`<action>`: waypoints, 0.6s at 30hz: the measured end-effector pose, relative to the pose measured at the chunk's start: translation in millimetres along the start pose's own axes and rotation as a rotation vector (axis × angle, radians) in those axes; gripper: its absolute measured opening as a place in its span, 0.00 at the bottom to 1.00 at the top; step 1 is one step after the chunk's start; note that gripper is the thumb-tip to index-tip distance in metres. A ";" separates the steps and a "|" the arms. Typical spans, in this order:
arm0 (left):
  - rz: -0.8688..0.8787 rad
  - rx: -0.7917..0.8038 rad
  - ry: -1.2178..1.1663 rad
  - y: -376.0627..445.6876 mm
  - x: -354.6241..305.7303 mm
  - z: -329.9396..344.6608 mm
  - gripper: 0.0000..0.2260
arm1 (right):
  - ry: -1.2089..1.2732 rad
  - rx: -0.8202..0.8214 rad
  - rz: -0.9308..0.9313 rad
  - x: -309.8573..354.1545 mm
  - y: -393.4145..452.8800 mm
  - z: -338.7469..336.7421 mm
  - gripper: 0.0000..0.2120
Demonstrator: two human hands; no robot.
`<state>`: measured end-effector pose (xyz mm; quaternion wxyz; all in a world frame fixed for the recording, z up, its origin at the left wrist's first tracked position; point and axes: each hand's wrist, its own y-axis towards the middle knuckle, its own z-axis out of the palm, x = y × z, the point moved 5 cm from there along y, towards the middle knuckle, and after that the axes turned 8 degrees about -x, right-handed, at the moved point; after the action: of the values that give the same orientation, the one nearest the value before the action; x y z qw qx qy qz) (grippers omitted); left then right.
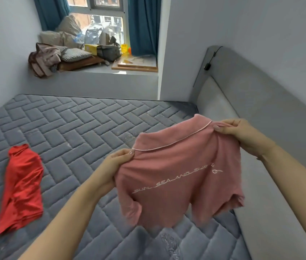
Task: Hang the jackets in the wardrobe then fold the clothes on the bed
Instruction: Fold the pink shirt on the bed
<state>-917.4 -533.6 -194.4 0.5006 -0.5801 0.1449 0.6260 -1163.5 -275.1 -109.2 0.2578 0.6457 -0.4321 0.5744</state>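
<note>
Folding stage: left hand (119,162) and right hand (242,134) pinched pink shirt (178,177) by shoulders, aloft between them; laying flat on mattress (73,124) below likely next.

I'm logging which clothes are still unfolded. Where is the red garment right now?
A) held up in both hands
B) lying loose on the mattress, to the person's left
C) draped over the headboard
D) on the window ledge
B: the red garment lies crumpled on the quilted mattress, untouched, while the left hand and right hand hold up the pink shirt.
</note>
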 end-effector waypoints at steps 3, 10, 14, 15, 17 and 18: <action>-0.031 -0.017 -0.066 0.9 27.6 2.9 0.05 | -0.109 -0.131 -0.132 10.2 31.6 20.5 0.07; -0.054 -0.418 -0.268 25.2 79.5 -106.9 0.05 | -0.774 -0.071 -0.280 -8.6 135.9 202.1 0.13; -0.119 -0.616 -0.238 58.3 135.4 -212.6 0.07 | -0.985 0.057 -0.269 -84.7 180.0 355.0 0.13; -0.135 -0.664 -0.225 68.9 155.5 -241.8 0.07 | -1.009 0.100 -0.246 -115.5 189.1 392.6 0.13; -0.177 -0.752 -0.168 90.2 202.0 -303.0 0.06 | -1.011 0.171 -0.203 -184.0 203.1 464.0 0.11; -0.206 -0.785 -0.134 97.9 226.1 -331.2 0.06 | -0.991 0.209 -0.171 -219.3 205.5 495.2 0.11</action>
<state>-763.4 -727.1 -524.9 0.3097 -0.6964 -0.1966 0.6168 -1074.6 -729.8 -457.0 0.0019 0.8957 -0.3884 0.2165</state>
